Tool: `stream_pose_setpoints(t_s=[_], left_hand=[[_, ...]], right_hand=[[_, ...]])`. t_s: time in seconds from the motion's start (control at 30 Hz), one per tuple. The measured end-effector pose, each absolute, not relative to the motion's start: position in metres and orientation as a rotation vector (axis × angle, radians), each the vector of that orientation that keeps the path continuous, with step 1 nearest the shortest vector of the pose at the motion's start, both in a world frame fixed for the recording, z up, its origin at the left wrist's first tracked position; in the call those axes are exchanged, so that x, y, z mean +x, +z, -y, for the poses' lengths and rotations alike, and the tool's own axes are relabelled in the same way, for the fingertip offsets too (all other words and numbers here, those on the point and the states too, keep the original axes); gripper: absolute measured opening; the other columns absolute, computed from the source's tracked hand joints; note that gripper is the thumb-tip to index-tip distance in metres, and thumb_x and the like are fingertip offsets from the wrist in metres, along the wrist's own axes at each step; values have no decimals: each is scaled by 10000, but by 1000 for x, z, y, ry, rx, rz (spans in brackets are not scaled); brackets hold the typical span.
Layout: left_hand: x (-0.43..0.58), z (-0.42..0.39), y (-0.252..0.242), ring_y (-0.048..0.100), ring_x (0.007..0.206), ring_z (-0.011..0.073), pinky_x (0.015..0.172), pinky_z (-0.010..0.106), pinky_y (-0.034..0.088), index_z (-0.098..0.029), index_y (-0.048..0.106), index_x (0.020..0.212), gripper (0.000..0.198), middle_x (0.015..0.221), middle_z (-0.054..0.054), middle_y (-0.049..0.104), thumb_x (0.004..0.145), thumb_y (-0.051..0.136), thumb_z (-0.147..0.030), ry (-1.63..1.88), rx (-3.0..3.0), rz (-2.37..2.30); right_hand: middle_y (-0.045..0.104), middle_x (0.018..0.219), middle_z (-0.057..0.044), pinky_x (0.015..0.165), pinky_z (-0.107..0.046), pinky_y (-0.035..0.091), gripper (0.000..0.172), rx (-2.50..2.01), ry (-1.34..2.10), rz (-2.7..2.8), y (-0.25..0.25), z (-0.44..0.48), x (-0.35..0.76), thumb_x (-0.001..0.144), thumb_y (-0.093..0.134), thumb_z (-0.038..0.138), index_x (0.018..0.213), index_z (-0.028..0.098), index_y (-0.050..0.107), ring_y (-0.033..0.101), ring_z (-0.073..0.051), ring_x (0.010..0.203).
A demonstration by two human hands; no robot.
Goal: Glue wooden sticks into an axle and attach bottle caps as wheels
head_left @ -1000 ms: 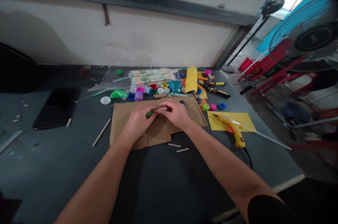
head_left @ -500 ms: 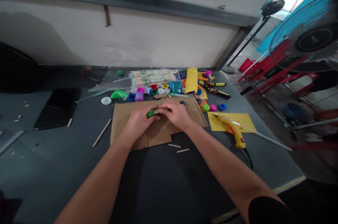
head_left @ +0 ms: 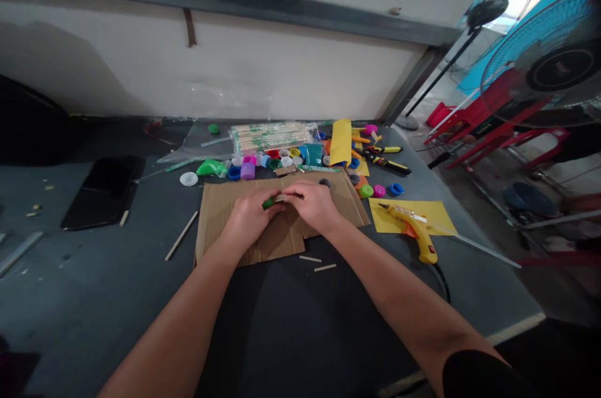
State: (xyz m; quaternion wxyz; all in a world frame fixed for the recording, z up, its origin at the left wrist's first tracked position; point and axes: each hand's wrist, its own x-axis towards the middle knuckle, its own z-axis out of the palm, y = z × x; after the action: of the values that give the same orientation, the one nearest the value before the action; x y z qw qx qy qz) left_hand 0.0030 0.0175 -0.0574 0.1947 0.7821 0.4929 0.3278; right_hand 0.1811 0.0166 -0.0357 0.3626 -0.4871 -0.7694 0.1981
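Observation:
My left hand (head_left: 251, 213) is closed round a green bottle cap (head_left: 268, 203), whose edge shows between thumb and fingers. My right hand (head_left: 312, 203) pinches a short wooden stick (head_left: 280, 198) that reaches to the cap. Whether the stick is joined to the cap I cannot tell. Both hands are over a piece of brown cardboard (head_left: 277, 244) with a notch in its near edge. Two short cut sticks (head_left: 325, 268) lie just in front of the cardboard, and a longer stick (head_left: 181, 236) lies to its left.
Behind the cardboard are many coloured caps (head_left: 248, 170), a bag of wooden sticks (head_left: 275, 136) and yellow-black cutters (head_left: 387, 162). A yellow glue gun (head_left: 420, 232) rests on yellow paper (head_left: 441, 215) at right, its cord trailing. A black phone (head_left: 101, 193) lies left. A fan (head_left: 558, 69) stands beyond the table.
My fingers have shifted slightly on the green cap and stick, and less of the stick shows between my hands. Everything else on the table stays in place.

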Motion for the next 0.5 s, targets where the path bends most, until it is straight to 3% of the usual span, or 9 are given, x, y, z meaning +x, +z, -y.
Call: stream_pose_setpoints(t_s=[0.27,0.5], left_hand=[[4,-16,-56,657,1023,221,908,353,513,-231,674,1065,251,1096,46,713,819,654,-280,932,2215,-1371],[6,-14,-53,652,1042,228,915,369,511,-238,647,1109,276,1119,52,707,838,638,-288,943,2201,-1400]], right_hand=[[735,874,-30,790,-288,482,90,-1275,518,1977,-34,-17,180,817,662,161,834,213,732,668,-177,857],[721,901,-22,746,-284,496,155,-1325,641,1859,-33,-15,183,796,660,178,946,213,669,663,-167,805]])
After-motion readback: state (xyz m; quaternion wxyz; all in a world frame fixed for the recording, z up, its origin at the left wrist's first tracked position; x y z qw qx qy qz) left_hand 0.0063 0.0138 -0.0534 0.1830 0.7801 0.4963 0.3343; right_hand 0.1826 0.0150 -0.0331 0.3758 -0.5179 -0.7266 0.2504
